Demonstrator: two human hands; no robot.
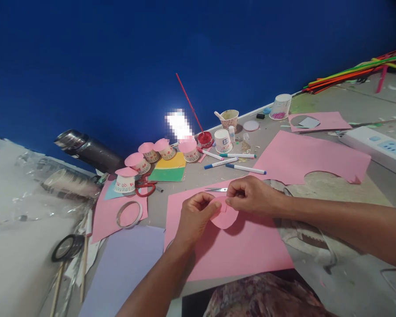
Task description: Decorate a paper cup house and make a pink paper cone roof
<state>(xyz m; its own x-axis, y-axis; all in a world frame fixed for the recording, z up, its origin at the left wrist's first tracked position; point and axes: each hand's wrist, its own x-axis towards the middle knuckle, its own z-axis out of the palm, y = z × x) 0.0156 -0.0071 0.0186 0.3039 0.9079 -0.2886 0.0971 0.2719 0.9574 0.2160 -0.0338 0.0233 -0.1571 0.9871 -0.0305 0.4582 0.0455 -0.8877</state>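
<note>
My left hand [194, 215] and my right hand [251, 196] both pinch a small pink paper circle [226, 216] held just above a large pink paper sheet [237, 251]. The fingers of both hands are closed on the circle's upper edge. Small scissors [217, 189] lie on the sheet just beyond my hands. A row of several upturned paper cups with pink paper tops [141, 162] stands further back on the left.
Marker pens [232, 162], a red paint pot with a brush [204, 138], more cups [280, 106], red-handled scissors [145, 188], tape rolls [129, 214] and another cut pink sheet [303, 156] lie on the grey table. A power strip [376, 147] and coloured sticks [356, 72] are at right.
</note>
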